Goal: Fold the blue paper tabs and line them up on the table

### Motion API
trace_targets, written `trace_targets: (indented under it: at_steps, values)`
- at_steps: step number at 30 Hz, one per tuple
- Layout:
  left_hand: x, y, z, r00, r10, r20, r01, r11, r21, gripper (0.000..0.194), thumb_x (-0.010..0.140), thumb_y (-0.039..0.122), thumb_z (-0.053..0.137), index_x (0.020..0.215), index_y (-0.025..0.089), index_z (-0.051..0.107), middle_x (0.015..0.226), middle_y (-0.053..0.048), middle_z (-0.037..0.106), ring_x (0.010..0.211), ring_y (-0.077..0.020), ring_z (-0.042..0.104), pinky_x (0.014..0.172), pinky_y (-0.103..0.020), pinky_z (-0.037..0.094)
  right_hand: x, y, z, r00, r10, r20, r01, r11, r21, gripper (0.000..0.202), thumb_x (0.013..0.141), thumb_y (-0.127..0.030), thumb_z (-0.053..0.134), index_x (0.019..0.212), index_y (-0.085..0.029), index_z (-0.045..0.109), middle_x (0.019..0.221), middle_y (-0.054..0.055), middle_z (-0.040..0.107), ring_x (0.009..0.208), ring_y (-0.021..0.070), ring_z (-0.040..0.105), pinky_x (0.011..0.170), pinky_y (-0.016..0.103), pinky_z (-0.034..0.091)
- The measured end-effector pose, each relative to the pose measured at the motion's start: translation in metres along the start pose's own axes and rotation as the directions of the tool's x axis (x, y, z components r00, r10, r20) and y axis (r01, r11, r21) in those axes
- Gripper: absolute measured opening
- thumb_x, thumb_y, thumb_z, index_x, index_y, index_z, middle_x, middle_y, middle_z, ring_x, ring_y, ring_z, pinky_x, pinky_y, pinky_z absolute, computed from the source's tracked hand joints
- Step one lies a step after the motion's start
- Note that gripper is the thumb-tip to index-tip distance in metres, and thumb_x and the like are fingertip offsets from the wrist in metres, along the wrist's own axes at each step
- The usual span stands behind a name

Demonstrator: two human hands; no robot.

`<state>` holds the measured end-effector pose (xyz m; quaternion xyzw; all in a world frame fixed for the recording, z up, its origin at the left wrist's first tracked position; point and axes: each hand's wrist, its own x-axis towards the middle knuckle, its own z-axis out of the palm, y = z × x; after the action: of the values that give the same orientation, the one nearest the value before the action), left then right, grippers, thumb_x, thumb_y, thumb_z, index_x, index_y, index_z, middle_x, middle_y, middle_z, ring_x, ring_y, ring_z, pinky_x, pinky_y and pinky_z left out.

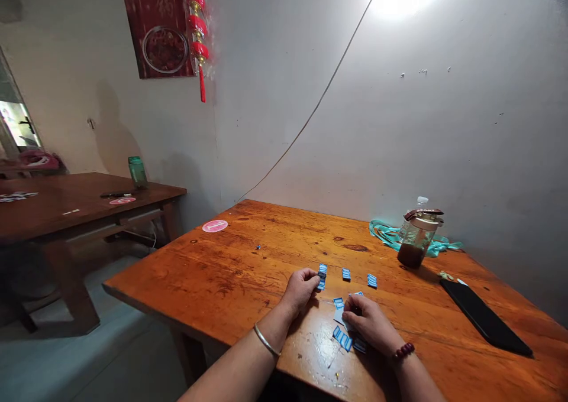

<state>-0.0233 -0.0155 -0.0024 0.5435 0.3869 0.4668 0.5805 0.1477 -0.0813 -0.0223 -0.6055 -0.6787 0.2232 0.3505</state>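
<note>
Several small blue-and-white pieces lie on the wooden table [248,260]. My left hand [300,291] pinches a small dark piece [322,275] over a blue-and-white stack [323,267]. To its right sit two more small stacks, one in the middle [346,274] and one farther right [371,281]. My right hand [369,321], its fingers closed, is over a pale sheet and pieces nearer the table's front edge; what it grips is too hidden to name. Beside it lies a row of blue pieces [342,338].
A black phone-like slab [486,317] lies at the right. Behind it stand a lidded jar of dark liquid [417,242] and teal straps [385,234]. A pink round sticker [215,226] and a tiny blue item [258,247] are at the left. Another table [89,204] stands farther left.
</note>
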Motion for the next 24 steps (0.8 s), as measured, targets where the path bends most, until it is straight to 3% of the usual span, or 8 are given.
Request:
trace_targets:
  at_steps: [4, 7, 12, 18, 24]
  values:
    - [-0.001, 0.002, 0.000, 1.000, 0.017, 0.001, -0.017, 1.000, 0.010, 0.016, 0.060, 0.028, 0.059, 0.061, 0.013, 0.056, 0.053, 0.001, 0.052, 0.046, -0.0065, 0.043, 0.043, -0.018, 0.031, -0.003, -0.005, -0.004, 1.000, -0.029, -0.005, 0.029, 0.999, -0.019, 0.014, 0.058, -0.022, 0.061, 0.072, -0.021, 0.061, 0.072, -0.002, 0.058, 0.066, 0.0137, 0.050, 0.061, 0.023, 0.036]
    - [0.000, 0.000, -0.001, 1.000, 0.030, 0.007, -0.030, 0.999, 0.013, 0.016, 0.061, 0.028, 0.059, 0.061, 0.012, 0.057, 0.054, 0.001, 0.053, 0.048, -0.0069, 0.044, 0.045, -0.018, 0.032, -0.004, -0.004, -0.002, 1.000, 0.013, 0.015, -0.015, 0.997, 0.081, 0.008, 0.056, -0.019, 0.061, 0.063, -0.019, 0.058, 0.064, -0.003, 0.056, 0.060, 0.0122, 0.048, 0.055, 0.021, 0.035]
    - [0.003, -0.004, -0.002, 1.000, 0.026, 0.018, -0.026, 1.000, 0.013, 0.016, 0.062, 0.029, 0.057, 0.063, 0.013, 0.056, 0.056, 0.001, 0.053, 0.047, -0.0071, 0.044, 0.044, -0.018, 0.032, -0.003, -0.004, 0.003, 0.999, 0.040, 0.019, -0.044, 0.970, 0.240, 0.009, 0.069, -0.026, 0.050, 0.064, -0.018, 0.050, 0.056, -0.004, 0.053, 0.050, 0.0105, 0.049, 0.048, 0.020, 0.036]
    - [-0.002, 0.000, 0.000, 0.996, 0.001, 0.091, -0.003, 1.000, 0.020, 0.018, 0.061, 0.031, 0.059, 0.063, 0.013, 0.056, 0.053, 0.001, 0.053, 0.044, -0.0071, 0.044, 0.043, -0.018, 0.032, 0.000, -0.013, -0.001, 0.958, -0.101, -0.267, 0.174, 0.948, 0.265, 0.005, 0.066, -0.018, 0.050, 0.062, -0.020, 0.053, 0.067, 0.000, 0.056, 0.066, 0.0152, 0.051, 0.063, 0.025, 0.041]
    - [-0.006, 0.003, 0.002, 0.989, -0.045, 0.143, 0.043, 0.999, 0.015, 0.018, 0.062, 0.031, 0.060, 0.065, 0.013, 0.057, 0.053, 0.002, 0.052, 0.043, -0.0066, 0.044, 0.042, -0.018, 0.031, 0.000, -0.021, 0.002, 0.936, -0.203, -0.289, 0.267, 0.942, 0.203, 0.012, 0.072, -0.018, 0.046, 0.064, -0.021, 0.055, 0.082, 0.005, 0.060, 0.082, 0.0196, 0.054, 0.073, 0.030, 0.042]
